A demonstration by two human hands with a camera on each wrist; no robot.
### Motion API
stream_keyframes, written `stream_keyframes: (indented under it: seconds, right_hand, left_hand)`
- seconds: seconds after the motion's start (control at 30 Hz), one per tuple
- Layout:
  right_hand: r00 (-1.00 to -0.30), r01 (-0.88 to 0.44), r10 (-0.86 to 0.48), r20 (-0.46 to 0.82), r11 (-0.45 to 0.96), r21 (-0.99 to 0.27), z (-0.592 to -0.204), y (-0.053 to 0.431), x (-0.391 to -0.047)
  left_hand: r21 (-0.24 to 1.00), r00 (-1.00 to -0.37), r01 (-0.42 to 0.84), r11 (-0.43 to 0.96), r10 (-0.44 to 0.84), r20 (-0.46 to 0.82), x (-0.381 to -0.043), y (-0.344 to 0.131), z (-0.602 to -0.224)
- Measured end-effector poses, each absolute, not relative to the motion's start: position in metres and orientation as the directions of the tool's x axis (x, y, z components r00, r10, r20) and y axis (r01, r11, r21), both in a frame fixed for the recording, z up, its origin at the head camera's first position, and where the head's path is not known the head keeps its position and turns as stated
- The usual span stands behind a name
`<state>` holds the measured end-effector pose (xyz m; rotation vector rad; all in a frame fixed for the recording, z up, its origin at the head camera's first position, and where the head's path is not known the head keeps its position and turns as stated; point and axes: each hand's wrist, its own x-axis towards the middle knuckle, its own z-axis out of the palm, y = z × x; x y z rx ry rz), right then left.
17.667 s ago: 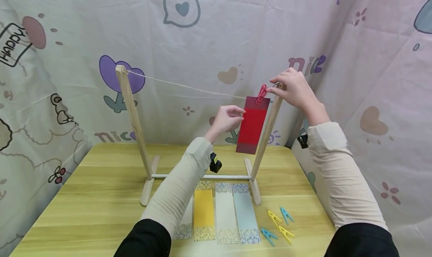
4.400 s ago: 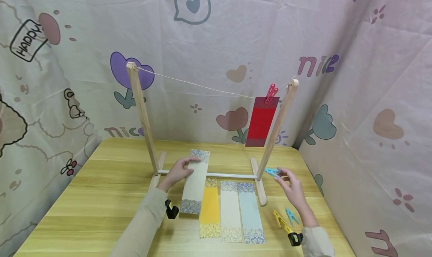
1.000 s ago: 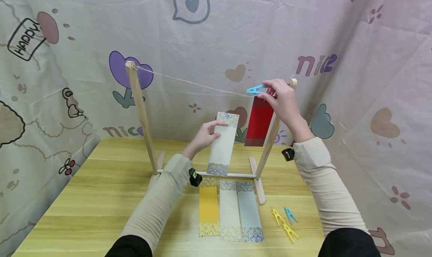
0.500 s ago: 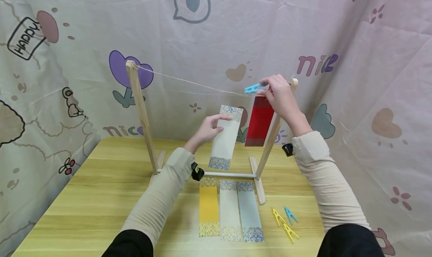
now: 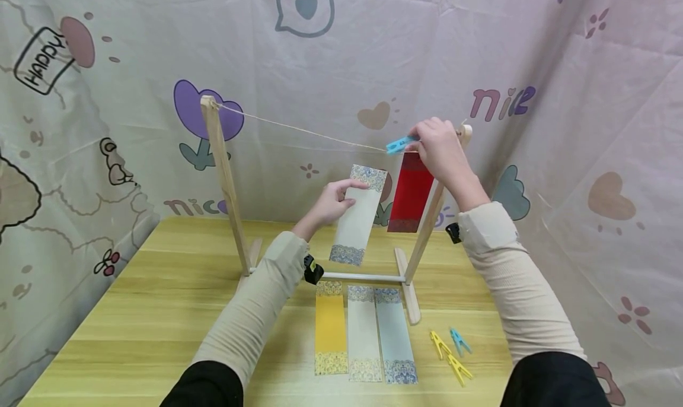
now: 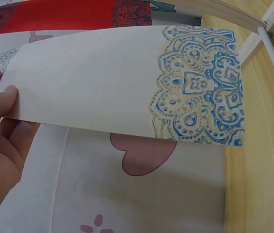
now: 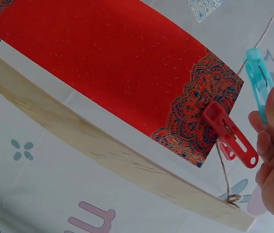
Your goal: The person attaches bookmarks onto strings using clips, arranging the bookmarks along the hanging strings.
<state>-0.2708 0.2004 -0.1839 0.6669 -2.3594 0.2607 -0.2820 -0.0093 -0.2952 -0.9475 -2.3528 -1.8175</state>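
My left hand (image 5: 332, 204) pinches a white paper strip (image 5: 357, 223) with blue-patterned ends near its upper end. The strip is raised in front of the backdrop, slightly tilted, below the string (image 5: 299, 128). In my right hand (image 5: 441, 152) a light blue clothespin (image 5: 397, 146) is pinched, its nose pointing left at the string. Beside it a red paper strip (image 5: 411, 193) hangs near the right post. A red clothespin (image 7: 216, 116) grips the red strip's upper end in the right wrist view; in the head view my right hand hides this clothespin.
The string runs between two wooden posts (image 5: 226, 181), joined low by a white rod (image 5: 365, 276). On the table (image 5: 133, 312) lie yellow (image 5: 331, 327), white (image 5: 364, 336) and pale blue (image 5: 395, 336) strips. Two yellow clothespins (image 5: 459, 368) and a blue one (image 5: 460, 340) lie right.
Since the earliest frame, the red strip has been left hanging, and a white strip and a blue clothespin were picked up. Lately the strip rose slightly rightward and the clothespin's nose dipped toward the string.
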Motion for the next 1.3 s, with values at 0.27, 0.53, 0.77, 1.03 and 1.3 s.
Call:
stream_keyframes:
  seconds: [0.27, 0.53, 0.77, 1.03, 1.3]
  right_hand:
    - [-0.643, -0.523, -0.445, 0.624, 0.850, 0.067, -0.184, 0.195, -0.274]
    - [-0.668, -0.532, -0.459, 0.585, 0.845, 0.056, -0.183, 0.192, -0.276]
    - [-0.653, -0.548, -0.494, 0.574, 0.831, 0.093, -0.183, 0.188, -0.278]
    - [-0.681, -0.542, -0.492, 0.542, 0.837, 0.077, -0.181, 0.185, -0.275]
    - [-0.689, -0.544, -0.500, 0.524, 0.835, 0.082, -0.180, 0.184, -0.274]
  left_hand:
    - [0.867, -0.814, 0.480, 0.133, 0.435, 0.384, -0.288, -0.007, -0.298]
    - [0.847, -0.805, 0.511, 0.149, 0.428, 0.411, -0.299, -0.005, -0.304]
    - [0.827, -0.798, 0.535, 0.173, 0.426, 0.426, -0.304, -0.005, -0.299]
    - [0.813, -0.776, 0.557, 0.167, 0.454, 0.438, -0.305, -0.001, -0.293]
    - [0.765, -0.734, 0.618, 0.181, 0.483, 0.478, -0.304, 0.002, -0.290]
